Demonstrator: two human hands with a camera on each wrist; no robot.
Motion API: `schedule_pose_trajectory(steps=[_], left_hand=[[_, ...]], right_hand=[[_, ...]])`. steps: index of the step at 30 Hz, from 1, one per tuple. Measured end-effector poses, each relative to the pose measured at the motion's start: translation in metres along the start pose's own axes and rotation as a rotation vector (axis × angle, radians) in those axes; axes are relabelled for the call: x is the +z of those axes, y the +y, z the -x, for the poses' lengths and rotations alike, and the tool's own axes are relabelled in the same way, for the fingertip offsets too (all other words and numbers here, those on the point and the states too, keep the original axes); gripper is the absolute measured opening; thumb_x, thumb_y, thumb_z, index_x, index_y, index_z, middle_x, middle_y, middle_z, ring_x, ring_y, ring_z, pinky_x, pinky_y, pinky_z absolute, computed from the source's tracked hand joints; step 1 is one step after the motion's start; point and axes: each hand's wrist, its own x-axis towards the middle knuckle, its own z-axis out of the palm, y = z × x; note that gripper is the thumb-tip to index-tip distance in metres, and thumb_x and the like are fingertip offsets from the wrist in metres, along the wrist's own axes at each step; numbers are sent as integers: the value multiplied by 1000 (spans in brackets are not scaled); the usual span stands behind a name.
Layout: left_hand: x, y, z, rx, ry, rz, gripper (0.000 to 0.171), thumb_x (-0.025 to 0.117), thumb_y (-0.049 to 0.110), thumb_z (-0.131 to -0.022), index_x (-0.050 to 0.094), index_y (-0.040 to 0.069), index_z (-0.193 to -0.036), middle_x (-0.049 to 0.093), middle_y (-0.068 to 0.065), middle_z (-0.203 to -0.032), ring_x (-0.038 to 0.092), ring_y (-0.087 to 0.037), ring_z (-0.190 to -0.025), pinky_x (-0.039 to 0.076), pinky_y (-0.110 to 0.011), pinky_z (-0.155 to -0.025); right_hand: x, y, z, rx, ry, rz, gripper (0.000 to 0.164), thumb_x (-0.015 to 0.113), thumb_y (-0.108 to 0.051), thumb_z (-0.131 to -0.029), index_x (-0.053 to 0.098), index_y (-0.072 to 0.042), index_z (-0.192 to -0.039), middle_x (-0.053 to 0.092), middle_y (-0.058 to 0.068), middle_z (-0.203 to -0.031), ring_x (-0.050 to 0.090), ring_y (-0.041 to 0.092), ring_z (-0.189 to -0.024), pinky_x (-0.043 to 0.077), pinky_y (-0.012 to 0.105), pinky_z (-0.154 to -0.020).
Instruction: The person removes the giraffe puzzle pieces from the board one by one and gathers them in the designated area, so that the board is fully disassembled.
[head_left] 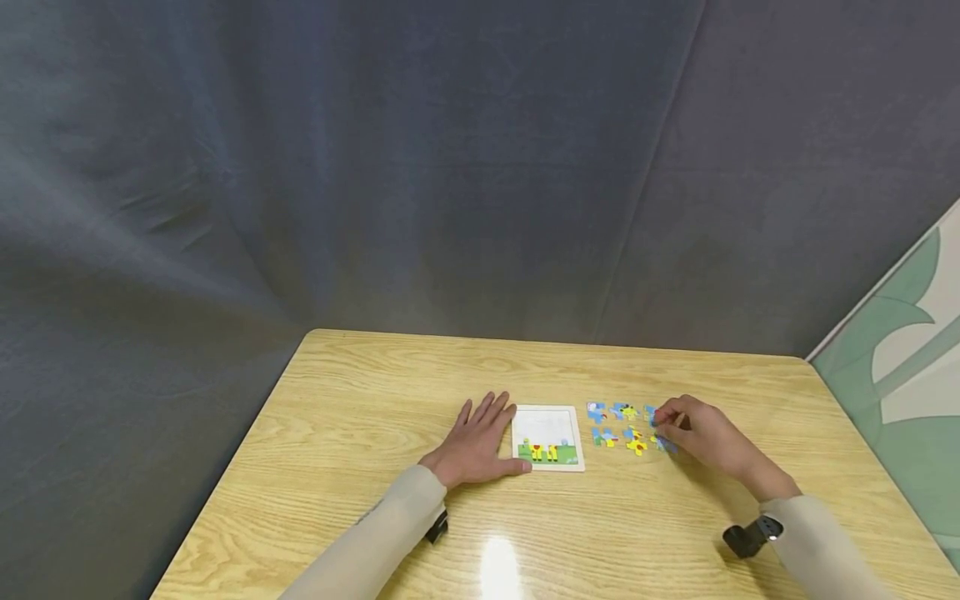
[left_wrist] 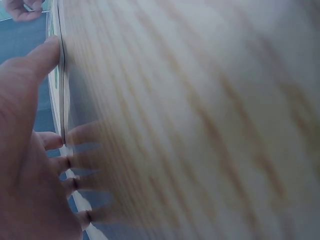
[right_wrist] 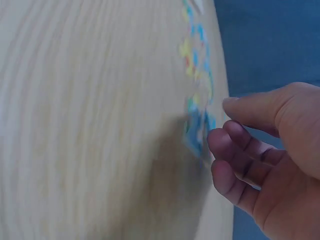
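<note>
My left hand [head_left: 474, 446] lies spread on the table with straight fingers, its thumb and fingertips touching the left side of a white-framed puzzle board [head_left: 557, 468]. The board's lower part shows green grass and yellow legs; its upper part is white. In the left wrist view, the left thumb [left_wrist: 42, 57] is extended at the board's edge. To the right, my right hand [head_left: 701, 429] hovers over the rightmost puzzle pieces [head_left: 664, 444], fingers bent. In the right wrist view, its thumb [right_wrist: 250, 107] stands apart from the visible fingertips, with no piece seen between; the index finger is hidden.
Several blue, yellow and green jigsaw pieces [head_left: 636, 442] lie in two rows between the board and my right hand. The wooden table [head_left: 360, 392] ends at a dark curtain [head_left: 465, 208] behind. A panel with green leaf shapes [head_left: 900, 367] stands at the right.
</note>
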Motion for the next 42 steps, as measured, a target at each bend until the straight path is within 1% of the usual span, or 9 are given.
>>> schedule_pose_trajectory(steps=[5,12,14,19,23,28,35,39,42], left_hand=[[-1,-1,0,-2,-5,1,101,60,72,-97,23,17,-172,7,-3,-183,5,-26,-171,6,-57,-138],[-1,-1,0,-3,-10,-4,101,61,72,-97,23,17,-172,7,-3,-183,5,-26,-171,6,-57,-138],[-2,-1,0,-2,-9,-12,101,60,73,-97,24,17,-172,8,-3,-183,6,-26,-171,7,-57,-138],[-3,-1,-1,-12,-14,-22,101,60,74,-96,24,18,-172,8,-2,-183,6,-25,-171,7,-56,-138],[-2,-1,-2,-17,-12,-26,101,60,74,-96,25,18,-172,8,-2,-183,6,-25,-171,8,-56,-138],[-2,-1,-2,-23,-14,-35,101,60,75,-96,24,19,-172,8,-1,-183,6,-24,-171,8,-55,-138],[-2,0,-1,-22,-19,-39,101,58,76,-96,23,19,-172,8,-2,-183,6,-25,-171,8,-56,-138],[-2,2,0,-16,-18,-49,101,57,76,-96,23,19,-172,8,-2,-183,7,-25,-171,8,-56,-138],[-2,2,0,-15,-19,-58,102,57,77,-96,23,19,-172,7,-2,-183,6,-25,-171,8,-56,-138]], right_hand=[[7,-22,-10,-42,-40,-29,9,67,-11,-105,72,-5,-109,70,6,-102,52,4,-72,48,22,-60],[31,-49,-28,-105,-98,-75,10,65,-9,-105,71,-3,-110,69,7,-98,54,4,-68,49,21,-59],[37,-56,-33,-140,-104,-76,8,66,-8,-104,72,-3,-108,69,6,-97,53,3,-69,48,21,-59],[50,-69,-43,-226,-110,-58,7,67,-8,-104,74,-5,-105,70,3,-96,53,4,-75,48,21,-63],[58,-76,-50,-237,-150,-73,9,65,-7,-105,74,-5,-106,70,3,-98,54,6,-76,49,21,-65],[68,-88,-56,-238,-186,-58,10,65,-7,-105,74,-7,-107,70,3,-97,53,5,-76,49,21,-66],[87,-101,-60,-275,-238,-59,10,66,-5,-104,75,-6,-108,70,0,-95,55,4,-78,50,21,-69],[96,-104,-61,-303,-240,-33,11,65,-4,-103,75,-6,-109,69,-2,-93,53,2,-76,49,21,-69],[101,-106,-63,-302,-230,-14,13,65,-4,-103,75,-8,-110,67,-3,-92,52,2,-75,48,21,-70]])
